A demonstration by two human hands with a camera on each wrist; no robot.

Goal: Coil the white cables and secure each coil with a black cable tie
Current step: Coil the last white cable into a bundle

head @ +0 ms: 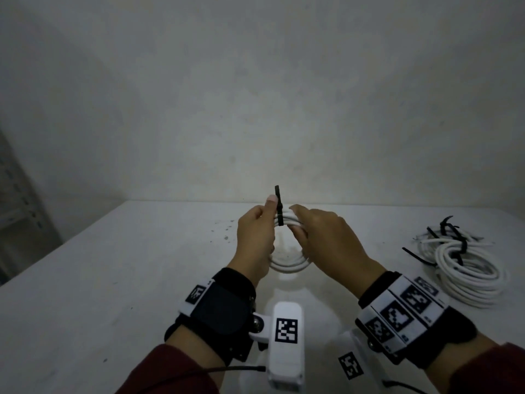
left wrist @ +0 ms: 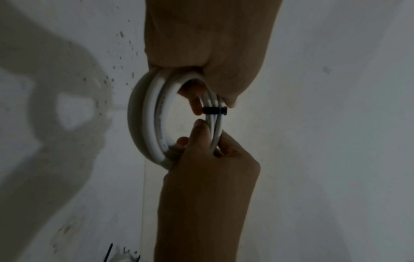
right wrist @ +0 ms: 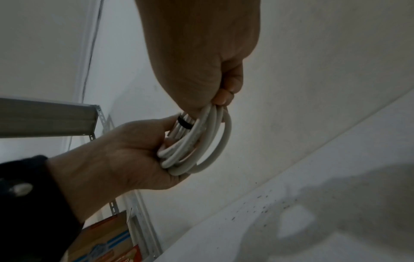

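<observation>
The left hand (head: 255, 231) grips the white cable coil (head: 289, 263) at its top, thumb pressed against the black cable tie (head: 279, 206) wrapped round the strands. The right hand (head: 326, 240) pinches the same bundle just beside the tie, fingers curled round the strands; this likely keeps the loops gathered while the tie is cinched. The coil hangs upright between both hands, above the table (head: 113, 280). The tie's free tail points upward. To the right lie more white cables (head: 471, 274) with spare ties (head: 451, 231).
</observation>
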